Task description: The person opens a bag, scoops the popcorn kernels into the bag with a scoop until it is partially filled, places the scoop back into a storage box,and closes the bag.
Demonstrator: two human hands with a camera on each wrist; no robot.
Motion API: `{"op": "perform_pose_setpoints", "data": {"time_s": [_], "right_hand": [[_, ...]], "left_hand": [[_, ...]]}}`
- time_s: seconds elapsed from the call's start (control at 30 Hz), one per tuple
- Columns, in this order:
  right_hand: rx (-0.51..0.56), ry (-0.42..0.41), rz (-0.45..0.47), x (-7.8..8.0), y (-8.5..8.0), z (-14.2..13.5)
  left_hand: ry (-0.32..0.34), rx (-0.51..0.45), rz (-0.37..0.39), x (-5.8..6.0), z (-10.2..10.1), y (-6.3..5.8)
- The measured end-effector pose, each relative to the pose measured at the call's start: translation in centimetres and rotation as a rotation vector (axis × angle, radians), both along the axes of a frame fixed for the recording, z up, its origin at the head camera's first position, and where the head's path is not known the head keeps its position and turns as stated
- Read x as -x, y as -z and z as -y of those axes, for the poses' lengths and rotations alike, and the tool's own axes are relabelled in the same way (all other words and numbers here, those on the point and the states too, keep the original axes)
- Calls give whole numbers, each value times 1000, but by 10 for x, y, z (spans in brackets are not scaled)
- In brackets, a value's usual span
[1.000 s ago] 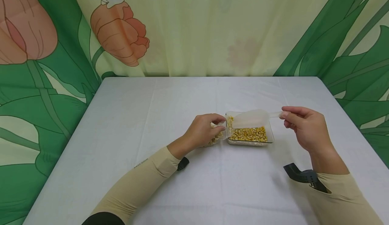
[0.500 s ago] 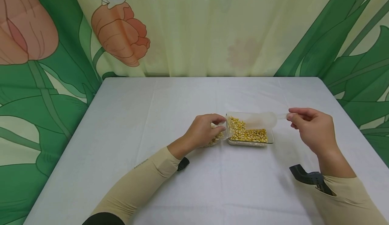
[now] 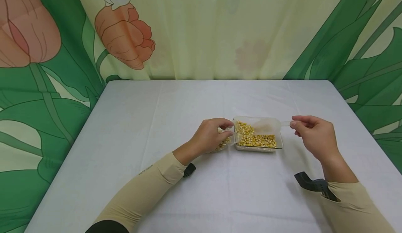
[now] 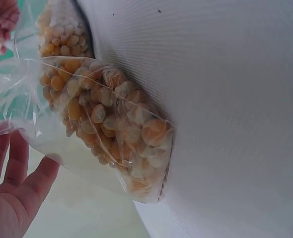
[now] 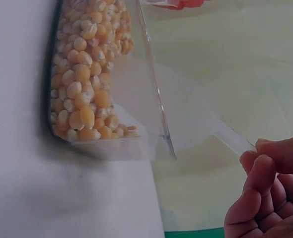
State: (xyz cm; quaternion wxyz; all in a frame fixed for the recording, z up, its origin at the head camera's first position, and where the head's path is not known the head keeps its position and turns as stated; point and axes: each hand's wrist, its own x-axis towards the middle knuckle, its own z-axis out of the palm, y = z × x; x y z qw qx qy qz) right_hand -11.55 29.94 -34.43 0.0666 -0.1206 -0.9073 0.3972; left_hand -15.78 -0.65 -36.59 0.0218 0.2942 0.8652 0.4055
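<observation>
My left hand (image 3: 209, 135) holds a clear plastic bag (image 4: 104, 116) near its mouth, with yellow corn kernels filling its lower part. Right beside it stands a clear rectangular container (image 3: 279, 143), its bottom covered with corn kernels (image 3: 259, 141) heaped toward the left. A translucent white scoop (image 5: 186, 111) reaches down into the back right of that container, partly behind the kernels in the right wrist view. Thumb and fingers of my right hand (image 3: 315, 138) pinch the end of the scoop's handle, outside the container's right rim.
A white cloth covers the table (image 3: 157, 107). Behind it hangs a curtain (image 3: 201, 30) printed with flowers and green leaves. Both forearms wear beige sleeves, with black straps at the wrists.
The right hand first moved right with the scoop, then back left and lower, so the scoop sits deeper in the container. More kernels now show at the container's left. The left hand stays in place.
</observation>
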Motion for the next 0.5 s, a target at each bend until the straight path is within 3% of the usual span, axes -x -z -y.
{"op": "perform_pose_setpoints", "data": {"time_s": [0.2,0.5], "right_hand": [[51,-6,30,2,6,-2],[114,-26,3,4,11,-2]], "left_hand": [[-1,5,-3,0,-1,1],[-7,5,4,1,-1,1]]}}
